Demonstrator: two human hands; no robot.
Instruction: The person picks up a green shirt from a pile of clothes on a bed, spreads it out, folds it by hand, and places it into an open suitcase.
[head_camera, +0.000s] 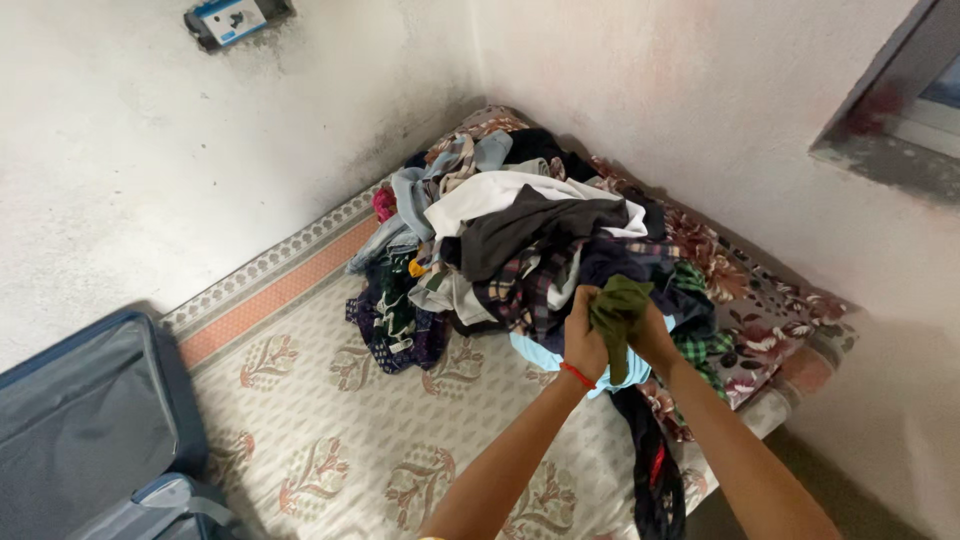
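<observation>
Hands first: left hand (583, 340) and right hand (650, 335) both pinch an olive-green garment (618, 310) above the clothes pile (520, 240) on the patterned bed (330, 420). An open blue-grey suitcase (90, 420) lies left; a small rectangular blue-white box (235, 20) hangs on the wall.

a small dark rectangular wall fitting (238, 20) is sitting high on the white wall at the top left, tilted, and is bearing a blue-and-white rectangular label (231, 19) on its face. no packages or screens are showing.
</observation>
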